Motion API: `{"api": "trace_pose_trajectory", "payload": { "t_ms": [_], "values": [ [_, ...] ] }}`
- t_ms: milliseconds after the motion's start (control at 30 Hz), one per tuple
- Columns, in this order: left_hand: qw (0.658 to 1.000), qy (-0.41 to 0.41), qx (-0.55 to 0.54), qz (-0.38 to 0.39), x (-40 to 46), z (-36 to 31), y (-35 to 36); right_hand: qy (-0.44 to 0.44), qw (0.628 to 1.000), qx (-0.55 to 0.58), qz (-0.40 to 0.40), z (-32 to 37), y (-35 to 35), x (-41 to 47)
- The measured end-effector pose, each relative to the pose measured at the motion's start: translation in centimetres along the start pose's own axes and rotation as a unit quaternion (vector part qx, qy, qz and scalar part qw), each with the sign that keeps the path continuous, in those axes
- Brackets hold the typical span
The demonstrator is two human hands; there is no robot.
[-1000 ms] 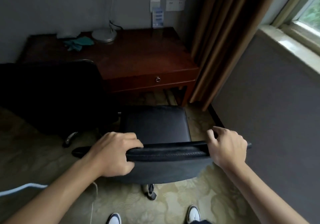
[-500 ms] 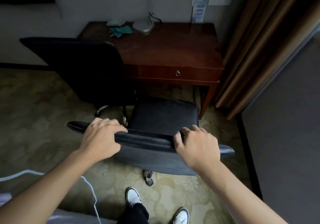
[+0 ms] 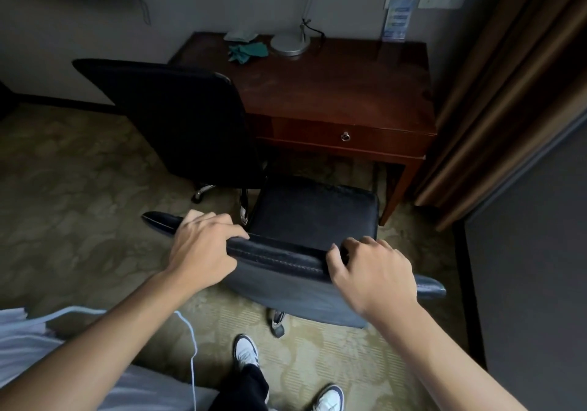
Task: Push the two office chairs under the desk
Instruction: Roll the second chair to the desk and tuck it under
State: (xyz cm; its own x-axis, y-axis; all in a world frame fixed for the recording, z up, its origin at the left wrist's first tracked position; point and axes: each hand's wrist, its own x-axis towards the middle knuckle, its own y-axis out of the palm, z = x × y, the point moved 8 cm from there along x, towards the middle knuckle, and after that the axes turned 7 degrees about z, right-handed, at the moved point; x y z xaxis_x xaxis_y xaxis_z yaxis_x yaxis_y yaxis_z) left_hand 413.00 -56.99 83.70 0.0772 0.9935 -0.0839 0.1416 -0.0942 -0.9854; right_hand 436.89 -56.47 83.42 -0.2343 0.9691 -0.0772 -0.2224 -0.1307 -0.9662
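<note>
Black mesh chair [image 3: 178,118] blocks the desk's [image 3: 333,93] left half.

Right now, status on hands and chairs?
Left hand and right hand grip near chair backrest top. Seat short of desk. Second chair beside it, front-left of desk.

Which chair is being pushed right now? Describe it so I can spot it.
Find the dark red wooden desk. In front of its drawer stands the black leather chair, both hands on its backrest. The taller black fabric chair beside it is untouched.
</note>
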Motion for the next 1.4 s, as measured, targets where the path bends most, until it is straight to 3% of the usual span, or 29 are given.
{"api": "trace_pose_trajectory", "payload": {
  "t_ms": [767, 1067, 1400],
  "values": [
    [1.000, -0.023, 0.000, -0.001, 5.0, -2.5, -0.2, 0.041, 0.996, -0.023, -0.070, -4.4, -2.3, 5.5],
    [1.000, -0.017, -0.004, -0.018, 0.7, -5.1, 2.3, 0.040, 0.997, 0.010, -0.069, -6.1, -1.1, 0.5],
    [1.000, 0.008, 0.012, -0.009, 1.1, -3.1, 1.3, 0.040, 0.997, 0.017, -0.063, -3.7, -0.6, -0.3]
  ]
}}
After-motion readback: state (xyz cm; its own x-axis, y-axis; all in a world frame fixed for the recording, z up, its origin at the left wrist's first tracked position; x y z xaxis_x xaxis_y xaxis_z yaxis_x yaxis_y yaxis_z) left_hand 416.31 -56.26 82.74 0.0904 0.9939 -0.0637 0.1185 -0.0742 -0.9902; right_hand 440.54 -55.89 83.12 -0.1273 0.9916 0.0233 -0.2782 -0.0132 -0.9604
